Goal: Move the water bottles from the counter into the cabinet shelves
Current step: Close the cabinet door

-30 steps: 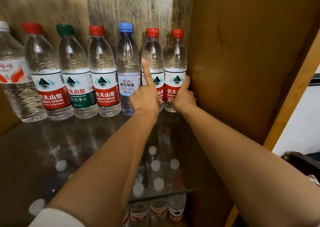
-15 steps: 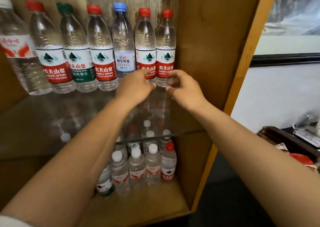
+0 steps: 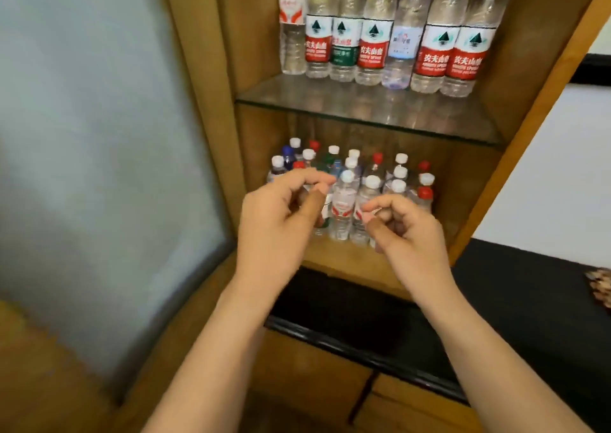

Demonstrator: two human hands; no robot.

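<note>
A row of several water bottles (image 3: 373, 47) with red, green and pale blue labels stands along the back of the glass shelf (image 3: 363, 112) in the wooden cabinet. On the wooden shelf below, several smaller bottles (image 3: 345, 201) with white, red and blue caps stand packed together. My left hand (image 3: 281, 214) and my right hand (image 3: 406, 231) hover in front of the lower shelf, outside the cabinet. Both hands hold nothing, with fingers loosely curled and apart. They partly hide the front bottles.
The cabinet's frosted glass door (image 3: 99, 168) stands swung out at the left. A black counter (image 3: 529, 300) runs below and to the right of the cabinet, with a small patterned object (image 3: 600, 287) at its right edge. Wooden drawers (image 3: 330, 383) sit under the counter.
Both hands have let go of the two rightmost bottles on the glass shelf and pulled back and down, out of the cabinet. The view has backed away and dropped.
</note>
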